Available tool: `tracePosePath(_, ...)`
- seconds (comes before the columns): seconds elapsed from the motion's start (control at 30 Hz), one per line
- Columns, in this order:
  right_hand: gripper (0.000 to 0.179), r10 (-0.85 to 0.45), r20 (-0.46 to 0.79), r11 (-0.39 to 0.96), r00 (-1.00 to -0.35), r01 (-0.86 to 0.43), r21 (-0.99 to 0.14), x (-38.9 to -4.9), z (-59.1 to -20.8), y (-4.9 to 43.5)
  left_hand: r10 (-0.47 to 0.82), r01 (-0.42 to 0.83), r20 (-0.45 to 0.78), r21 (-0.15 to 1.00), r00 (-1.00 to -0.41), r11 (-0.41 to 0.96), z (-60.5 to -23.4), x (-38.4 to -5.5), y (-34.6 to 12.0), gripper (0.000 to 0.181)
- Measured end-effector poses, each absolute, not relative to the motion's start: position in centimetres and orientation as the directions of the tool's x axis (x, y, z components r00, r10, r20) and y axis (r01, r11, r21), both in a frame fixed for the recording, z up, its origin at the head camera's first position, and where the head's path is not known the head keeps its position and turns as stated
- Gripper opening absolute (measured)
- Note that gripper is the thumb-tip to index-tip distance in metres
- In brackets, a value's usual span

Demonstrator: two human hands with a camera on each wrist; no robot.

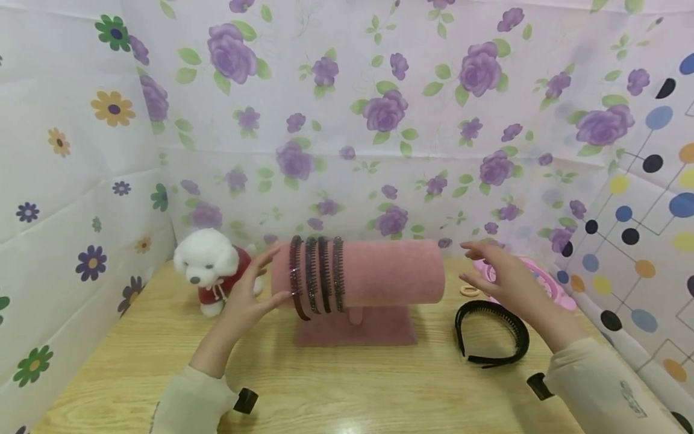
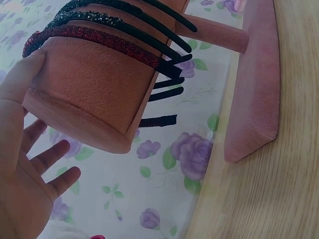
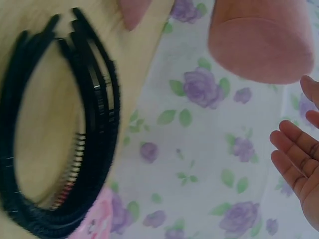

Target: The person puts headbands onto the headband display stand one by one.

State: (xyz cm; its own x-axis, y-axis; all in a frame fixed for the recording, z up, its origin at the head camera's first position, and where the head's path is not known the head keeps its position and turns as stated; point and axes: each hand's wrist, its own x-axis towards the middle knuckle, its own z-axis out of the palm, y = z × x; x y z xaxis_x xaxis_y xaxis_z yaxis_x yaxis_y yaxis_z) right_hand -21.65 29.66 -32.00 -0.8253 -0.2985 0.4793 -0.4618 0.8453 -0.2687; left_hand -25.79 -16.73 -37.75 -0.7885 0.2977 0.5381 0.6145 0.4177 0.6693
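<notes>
A glittery dark-red headband (image 2: 107,42) hugs the plush pink roll (image 1: 393,272).

The left wrist view's edge crops a black headband (image 2: 172,15).

Wood-grained table (image 1: 347,389), pink padded stand (image 1: 390,274), white plush dog (image 1: 208,256), black headbands (image 1: 522,337), small tan ring (image 1: 470,295), pink object (image 1: 561,294)

Looking forward and down from head, over table (image 1: 325,377) and roller (image 1: 393,274). From left wrist, close on roller's left end; from right, near right end. Sharing roller throughout.
</notes>
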Motion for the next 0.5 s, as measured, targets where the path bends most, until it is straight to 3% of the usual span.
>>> tracePosePath(0.3, 0.056, -0.328, 0.524, 0.849, -0.786, -0.488, -0.201, -22.3, -35.4, 32.3, 0.289, 0.585, 0.509, 0.686, -0.811, 0.432, -37.4, -25.4, -16.8, 0.081)
tracePosePath(0.5, 0.046, -0.271, 0.484, 0.858, -0.832, -0.436, -0.27, -22.3, -37.1, 34.0, 0.297, 0.583, 0.502, 0.689, -0.812, 0.43, -37.2, -25.4, -16.7, 0.082)
